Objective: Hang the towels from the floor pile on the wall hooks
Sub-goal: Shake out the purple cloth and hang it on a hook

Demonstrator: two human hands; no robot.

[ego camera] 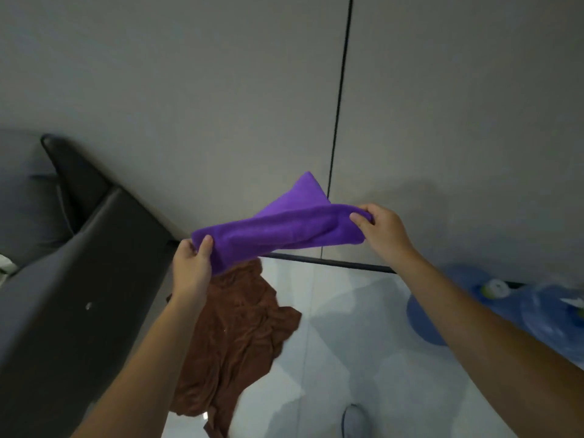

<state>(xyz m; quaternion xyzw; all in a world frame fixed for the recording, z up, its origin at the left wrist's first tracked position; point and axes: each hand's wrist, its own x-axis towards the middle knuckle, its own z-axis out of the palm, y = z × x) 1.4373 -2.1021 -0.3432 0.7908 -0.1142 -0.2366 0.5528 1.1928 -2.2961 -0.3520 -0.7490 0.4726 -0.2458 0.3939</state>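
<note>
While we hold the purple towel aloft before the wall, its length runs eight to two o'clock: left hand pinches the near end, right hand the far.

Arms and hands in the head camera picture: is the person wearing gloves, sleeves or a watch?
No gloves and no sleeves show: the left forearm and right forearm are bare to the picture's edge. The left hand and right hand are bare too, with short plain thumbnails. No watch, ring or bracelet shows.
</note>
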